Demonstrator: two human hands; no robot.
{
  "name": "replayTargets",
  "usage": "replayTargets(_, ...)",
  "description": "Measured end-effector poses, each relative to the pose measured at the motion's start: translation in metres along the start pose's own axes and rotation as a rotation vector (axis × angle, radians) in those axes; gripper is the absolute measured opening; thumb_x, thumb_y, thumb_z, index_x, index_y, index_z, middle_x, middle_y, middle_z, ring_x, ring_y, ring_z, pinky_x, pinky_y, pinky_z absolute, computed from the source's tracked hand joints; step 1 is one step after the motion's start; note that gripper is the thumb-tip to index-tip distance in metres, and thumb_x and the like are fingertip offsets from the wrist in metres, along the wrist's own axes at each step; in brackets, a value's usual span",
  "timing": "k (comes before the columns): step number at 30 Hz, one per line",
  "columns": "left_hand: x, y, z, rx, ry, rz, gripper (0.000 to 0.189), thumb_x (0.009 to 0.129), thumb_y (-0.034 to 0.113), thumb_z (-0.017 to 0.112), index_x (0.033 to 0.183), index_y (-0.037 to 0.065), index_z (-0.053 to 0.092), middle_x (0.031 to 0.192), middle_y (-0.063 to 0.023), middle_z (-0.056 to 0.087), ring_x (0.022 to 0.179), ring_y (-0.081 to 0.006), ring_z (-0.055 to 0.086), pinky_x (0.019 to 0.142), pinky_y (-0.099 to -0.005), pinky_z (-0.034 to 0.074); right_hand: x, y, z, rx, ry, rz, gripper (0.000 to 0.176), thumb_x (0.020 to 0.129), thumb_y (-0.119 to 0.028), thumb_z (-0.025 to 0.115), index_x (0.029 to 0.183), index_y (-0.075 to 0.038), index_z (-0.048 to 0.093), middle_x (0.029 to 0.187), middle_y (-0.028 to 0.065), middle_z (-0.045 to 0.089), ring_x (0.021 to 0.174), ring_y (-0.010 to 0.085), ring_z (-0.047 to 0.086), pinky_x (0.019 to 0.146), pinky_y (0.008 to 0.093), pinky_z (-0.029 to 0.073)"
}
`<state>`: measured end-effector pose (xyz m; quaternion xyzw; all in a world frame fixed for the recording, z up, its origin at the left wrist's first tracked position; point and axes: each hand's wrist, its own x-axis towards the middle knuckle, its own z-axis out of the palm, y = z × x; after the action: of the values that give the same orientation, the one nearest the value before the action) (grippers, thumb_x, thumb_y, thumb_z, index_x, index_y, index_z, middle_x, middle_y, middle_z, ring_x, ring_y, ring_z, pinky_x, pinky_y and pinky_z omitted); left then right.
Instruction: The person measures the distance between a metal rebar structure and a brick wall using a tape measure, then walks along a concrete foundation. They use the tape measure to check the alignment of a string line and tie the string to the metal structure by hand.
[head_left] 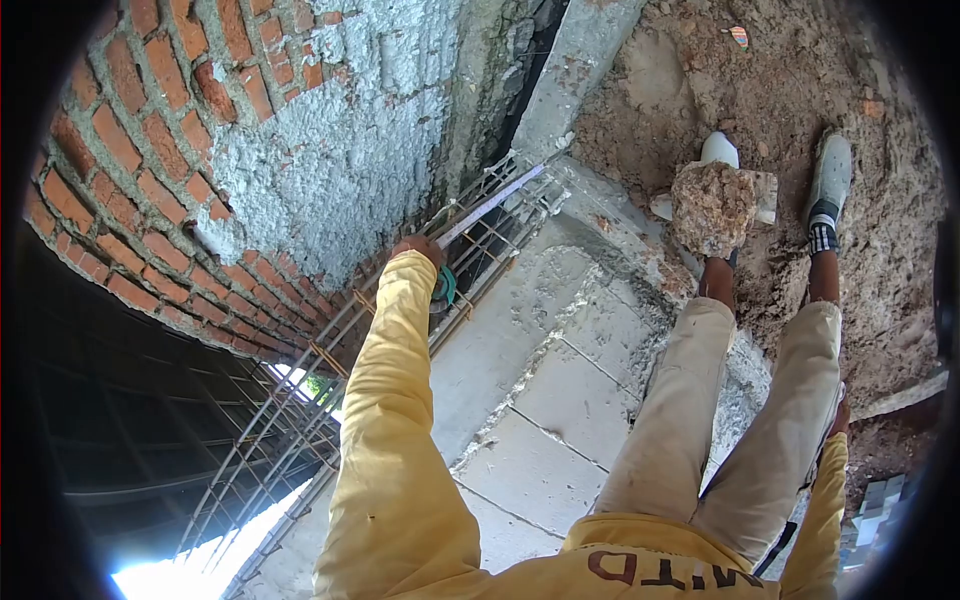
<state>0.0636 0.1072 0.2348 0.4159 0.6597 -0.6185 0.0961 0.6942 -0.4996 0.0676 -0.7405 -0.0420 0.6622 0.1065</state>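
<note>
My left hand (417,248) reaches out in a yellow sleeve and is closed around the top of a rebar cage (480,235) that runs along the foot of the wall. A pale rod (492,203) sticks out past the fingers. A green object (446,286), hard to identify, sits just under the hand. My right hand (842,416) hangs beside my right thigh and is mostly hidden behind the leg; its fingers do not show.
A red brick wall (150,150), partly covered in rough grey plaster (350,130), rises beside the cage. Concrete slabs (560,400) lie under my legs. My shoes (830,170) stand on loose dirt next to a lump of rubble (712,205). The rebar mesh (270,440) continues over a dark drop.
</note>
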Motion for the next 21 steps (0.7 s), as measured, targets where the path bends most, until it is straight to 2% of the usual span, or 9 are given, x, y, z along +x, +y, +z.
replayTargets(3, 0.014, -0.007, 0.013, -0.042, 0.084, -0.012, 0.038, 0.078, 0.031, 0.05, 0.104, 0.01, 0.067, 0.106, -0.0185, 0.064, 0.098, -0.0367, 0.061, 0.09, -0.0437, 0.046, 0.0, 0.004, 0.003, -0.001, 0.002, 0.012, 0.033, 0.094, -0.016, 0.04, 0.118, -0.001, 0.056, 0.109, 0.0102, 0.063, 0.094, 0.0191, 0.061, 0.084, 0.0307, 0.049)
replayTargets(6, 0.019, -0.004, 0.011, 0.05, 0.05, 0.004, 0.037, 0.077, 0.031, 0.051, 0.103, 0.011, 0.068, 0.105, -0.0179, 0.064, 0.098, -0.0366, 0.061, 0.09, -0.0434, 0.046, 0.001, 0.006, 0.003, -0.003, 0.007, 0.021, 0.033, 0.094, -0.016, 0.04, 0.118, -0.002, 0.057, 0.108, 0.0101, 0.063, 0.094, 0.019, 0.061, 0.084, 0.0306, 0.048)
replayTargets(12, 0.02, 0.001, 0.005, 0.014, 0.004, -0.045, 0.037, 0.078, 0.031, 0.051, 0.105, 0.011, 0.068, 0.105, -0.0169, 0.065, 0.098, -0.0356, 0.061, 0.089, -0.043, 0.047, 0.005, 0.009, 0.003, -0.004, 0.011, 0.03, 0.033, 0.094, -0.016, 0.04, 0.118, -0.002, 0.057, 0.108, 0.0097, 0.064, 0.093, 0.019, 0.061, 0.084, 0.0305, 0.048)
replayTargets(15, 0.014, 0.006, 0.0, 0.022, -0.012, -0.058, 0.038, 0.078, 0.031, 0.05, 0.105, 0.011, 0.067, 0.107, -0.017, 0.064, 0.1, -0.0355, 0.061, 0.09, -0.0429, 0.046, 0.004, 0.009, 0.004, -0.009, 0.011, 0.036, 0.032, 0.094, -0.016, 0.04, 0.117, -0.002, 0.057, 0.107, 0.0096, 0.064, 0.093, 0.0189, 0.061, 0.084, 0.0305, 0.048)
replayTargets(18, 0.008, 0.013, -0.012, 0.253, -0.141, 0.046, 0.04, 0.085, 0.028, 0.044, 0.111, 0.004, 0.064, 0.12, -0.0198, 0.057, 0.112, -0.0352, 0.055, 0.096, -0.0406, 0.043, 0.007, 0.011, 0.003, -0.006, 0.014, 0.037, 0.032, 0.093, -0.016, 0.041, 0.117, -0.003, 0.058, 0.107, 0.0094, 0.064, 0.093, 0.0189, 0.061, 0.084, 0.0305, 0.048)
replayTargets(20, 0.019, 0.009, 0.001, 0.104, -0.063, -0.065, 0.04, 0.085, 0.027, 0.043, 0.11, 0.003, 0.064, 0.12, -0.0207, 0.057, 0.111, -0.035, 0.056, 0.096, -0.0404, 0.044, 0.009, 0.011, -0.001, -0.007, 0.017, 0.031, 0.032, 0.093, -0.016, 0.041, 0.117, -0.003, 0.058, 0.107, 0.0093, 0.064, 0.093, 0.0189, 0.061, 0.084, 0.0304, 0.048)
replayTargets(21, 0.006, 0.014, -0.009, 0.132, -0.066, 0.001, 0.04, 0.086, 0.027, 0.043, 0.109, 0.003, 0.064, 0.119, -0.021, 0.058, 0.111, -0.0346, 0.056, 0.095, -0.0405, 0.044, 0.006, 0.012, -0.007, -0.015, 0.023, 0.03, 0.032, 0.093, -0.016, 0.041, 0.117, -0.003, 0.058, 0.106, 0.0093, 0.064, 0.093, 0.0189, 0.061, 0.084, 0.0304, 0.048)
